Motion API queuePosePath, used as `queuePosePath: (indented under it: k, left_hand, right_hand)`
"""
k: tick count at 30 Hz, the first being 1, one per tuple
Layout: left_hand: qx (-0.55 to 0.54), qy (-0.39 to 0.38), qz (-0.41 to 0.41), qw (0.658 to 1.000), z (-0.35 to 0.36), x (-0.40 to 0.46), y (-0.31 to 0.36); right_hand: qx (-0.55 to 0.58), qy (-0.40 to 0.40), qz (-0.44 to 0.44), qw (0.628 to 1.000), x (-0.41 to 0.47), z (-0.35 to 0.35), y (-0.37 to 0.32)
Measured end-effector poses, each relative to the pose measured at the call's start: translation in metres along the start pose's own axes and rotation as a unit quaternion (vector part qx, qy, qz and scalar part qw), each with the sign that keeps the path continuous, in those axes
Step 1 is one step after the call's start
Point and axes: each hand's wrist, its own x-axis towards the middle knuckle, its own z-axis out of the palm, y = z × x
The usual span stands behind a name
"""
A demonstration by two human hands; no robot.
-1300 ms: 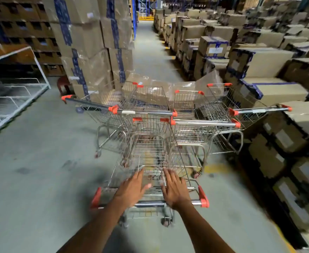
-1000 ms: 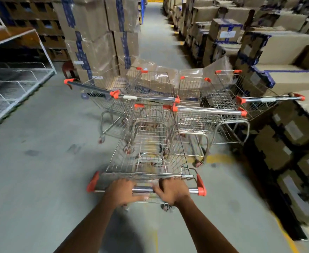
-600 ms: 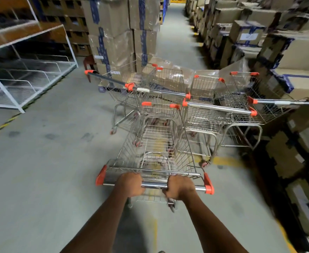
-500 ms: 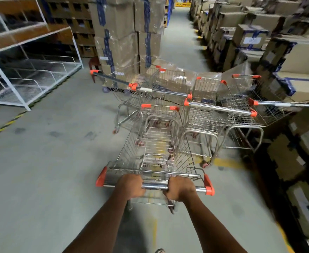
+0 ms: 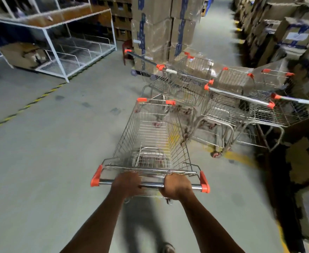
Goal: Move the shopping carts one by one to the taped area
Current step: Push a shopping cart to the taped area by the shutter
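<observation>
While both hands grip the handle bar (image 5: 150, 185) of the nearest shopping cart (image 5: 153, 143), the cart stands on the grey concrete floor (image 5: 49, 152) with its basket pointing away from the person. The left hand (image 5: 127, 183) is curled round the chrome bar left of centre; the right hand (image 5: 176, 186) is curled round it right of centre, knuckles up. Both forearms reach in from the bottom edge. Orange end caps close off the bar on each side, and matching orange corner pieces mark the far rim of the wire basket, which holds nothing.

Just ahead and to the right stands a cluster of parked carts (image 5: 232, 99), their handle bars running diagonally, each with orange caps. The far right corner of the held cart lies close to this cluster; whether they touch cannot be told. Yellow floor marking (image 5: 239, 157) shows beneath and beside the parked carts' wheels.

Wrapped cardboard boxes (image 5: 161, 28) are stacked behind the cluster, and further rows of boxes (image 5: 287, 33) line the right side of the aisle. A white metal shelving rack (image 5: 68, 44) stands at upper left, with a yellow-and-black striped line (image 5: 22, 108) on the floor in front of it. Motion blur softens the right edge.
</observation>
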Motion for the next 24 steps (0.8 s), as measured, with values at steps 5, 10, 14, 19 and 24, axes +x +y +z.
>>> queuePosePath:
  k: [5, 10, 14, 19, 24]
  left_hand:
    - [-0.038, 0.001, -0.079, 0.996, 0.031, -0.065, 0.014]
    - [-0.086, 0.024, -0.164, 0.982, 0.059, -0.128, 0.05]
    - [-0.121, 0.049, -0.233, 0.964, 0.087, -0.181, 0.094]
    - [-0.155, 0.072, -0.317, 0.933, 0.117, -0.249, 0.163]
    - [-0.178, 0.083, -0.405, 0.893, 0.148, -0.313, 0.227]
  right_hand:
    - [-0.022, -0.032, -0.04, 0.998, -0.032, 0.015, -0.019]
    - [-0.049, -0.033, -0.126, 0.99, -0.066, 0.023, -0.026]
    - [-0.092, 0.022, -0.224, 0.97, -0.101, 0.038, -0.02]
    - [-0.123, -0.001, -0.288, 0.95, -0.156, 0.049, -0.025]
    - [-0.15, 0.015, -0.369, 0.917, -0.213, 0.071, -0.035]
